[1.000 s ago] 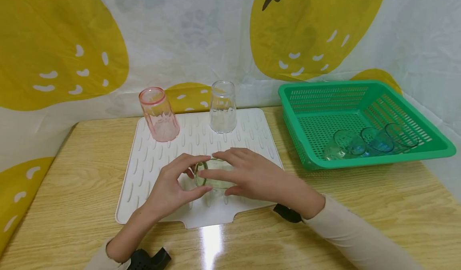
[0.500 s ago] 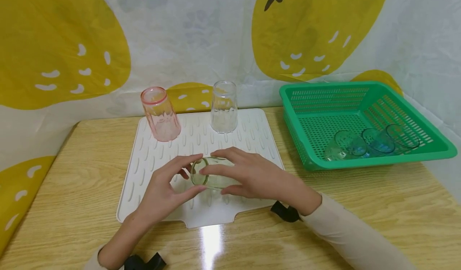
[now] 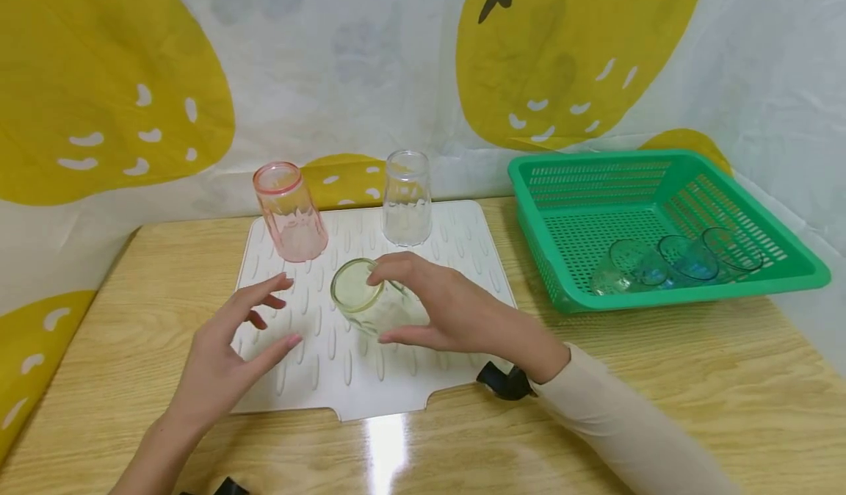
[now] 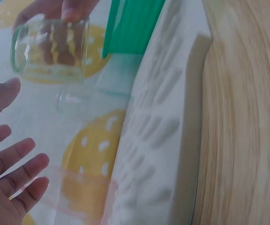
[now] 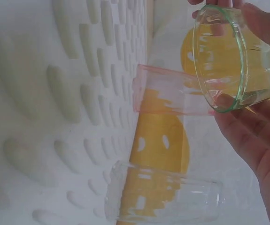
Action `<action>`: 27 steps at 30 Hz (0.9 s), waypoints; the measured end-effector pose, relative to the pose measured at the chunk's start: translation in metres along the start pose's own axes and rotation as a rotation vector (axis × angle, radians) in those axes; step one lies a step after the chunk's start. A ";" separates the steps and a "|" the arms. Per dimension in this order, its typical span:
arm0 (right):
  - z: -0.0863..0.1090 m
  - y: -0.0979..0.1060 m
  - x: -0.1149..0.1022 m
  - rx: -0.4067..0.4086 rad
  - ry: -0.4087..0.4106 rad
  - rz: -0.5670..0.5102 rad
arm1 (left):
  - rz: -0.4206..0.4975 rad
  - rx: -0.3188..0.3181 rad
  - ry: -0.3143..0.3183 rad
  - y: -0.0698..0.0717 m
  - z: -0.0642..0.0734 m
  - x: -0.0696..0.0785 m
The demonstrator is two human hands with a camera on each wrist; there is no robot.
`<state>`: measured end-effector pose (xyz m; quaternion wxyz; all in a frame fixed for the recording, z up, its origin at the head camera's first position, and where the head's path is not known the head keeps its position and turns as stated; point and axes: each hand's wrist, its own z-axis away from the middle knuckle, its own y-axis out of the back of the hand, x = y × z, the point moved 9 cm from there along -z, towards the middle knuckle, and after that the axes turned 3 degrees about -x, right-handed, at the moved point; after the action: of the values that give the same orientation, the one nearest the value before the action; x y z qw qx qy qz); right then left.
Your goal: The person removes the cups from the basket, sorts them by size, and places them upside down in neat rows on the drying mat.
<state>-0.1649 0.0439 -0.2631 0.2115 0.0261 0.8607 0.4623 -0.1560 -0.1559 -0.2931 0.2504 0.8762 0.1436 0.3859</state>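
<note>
My right hand (image 3: 439, 300) grips a pale green drinking glass (image 3: 373, 300) between thumb and fingers, over the ribbed white drying mat (image 3: 311, 363). The glass is tilted in the head view, one round end turned up and left. In the right wrist view its green-edged rim (image 5: 242, 61) points toward the mat. My left hand (image 3: 225, 352) is apart from it at the mat's left side, fingers spread and holding nothing. Behind, a pink glass (image 3: 294, 219) and a clear glass (image 3: 407, 205) stand upside down along the mat's far edge.
A green plastic basket (image 3: 562, 289) stands on the wooden table (image 3: 152, 275) to the right. Several tinted glasses (image 3: 687, 260) lie in its near right part. A white cloth (image 3: 357, 62) with yellow shapes hangs behind the table.
My left hand has let go of the green glass and drawn back to the left. My right hand keeps hold of the glass, whose left end has tipped upward.
</note>
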 end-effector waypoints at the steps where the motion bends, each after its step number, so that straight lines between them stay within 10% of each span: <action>1: -0.002 0.000 0.000 0.010 0.008 -0.008 | -0.021 0.008 0.016 0.006 0.003 -0.004; 16: -0.030 -0.013 0.010 0.076 -0.067 -0.141 | -0.157 -0.115 0.220 0.047 0.048 -0.059; 27: -0.051 -0.038 0.021 0.069 -0.117 -0.214 | -0.116 -0.169 0.164 0.037 0.071 -0.087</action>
<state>-0.1977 -0.0126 -0.2765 0.3086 -0.0318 0.8602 0.4047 -0.1584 -0.2490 -0.3665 0.3326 0.8078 0.1808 0.4518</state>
